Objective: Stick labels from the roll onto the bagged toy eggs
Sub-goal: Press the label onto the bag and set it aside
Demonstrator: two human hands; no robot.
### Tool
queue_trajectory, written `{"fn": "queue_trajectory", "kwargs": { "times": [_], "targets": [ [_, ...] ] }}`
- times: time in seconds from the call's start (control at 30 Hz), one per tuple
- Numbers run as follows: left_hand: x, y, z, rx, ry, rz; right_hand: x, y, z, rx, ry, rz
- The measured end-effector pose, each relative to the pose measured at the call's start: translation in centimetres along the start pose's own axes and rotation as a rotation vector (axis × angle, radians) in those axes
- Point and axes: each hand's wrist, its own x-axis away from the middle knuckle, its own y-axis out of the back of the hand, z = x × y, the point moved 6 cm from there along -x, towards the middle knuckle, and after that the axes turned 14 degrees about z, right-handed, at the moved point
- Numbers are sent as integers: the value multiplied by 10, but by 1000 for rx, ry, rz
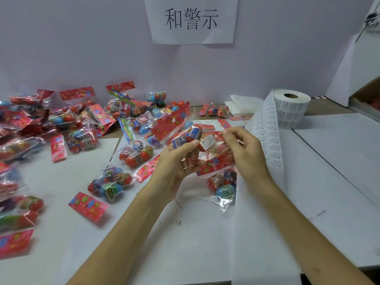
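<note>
**A:** Item one: what do we hold?

**B:** One held bag of toy eggs (186, 138), raised above the tabletop (339, 161) between both hands. Our left grip (174, 161) curls round it from below. Our right grip (244, 151) pinches its right side with thumb and fingertips. A white label (207, 144) sits on the bag's front.

**A:** Item two: label stock?

**B:** One label roll (292, 108), upright, at the far right of the tabletop. Its strip (265, 130) trails down past our right wrist toward the near edge.

**A:** Item three: remaining stock?

**B:** One lying bag (222, 186) just beneath our hands. A loose heap of bags (82, 124) covers the left half. We also list a printed sign (191, 19) on the wall behind.
</note>
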Motion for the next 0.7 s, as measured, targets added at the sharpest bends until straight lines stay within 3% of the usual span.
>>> {"fn": "queue_trajectory", "kwargs": {
  "times": [0.2,0.3,0.7],
  "targets": [
    [3,-8,-2,-84,-68,89,4,-12,6,22,27,85],
    [5,-8,-2,-153,-68,46,4,-11,5,8,15,89],
    [1,-6,0,-136,-13,34,2,-9,0,-289,-47,163]
  ]
}}
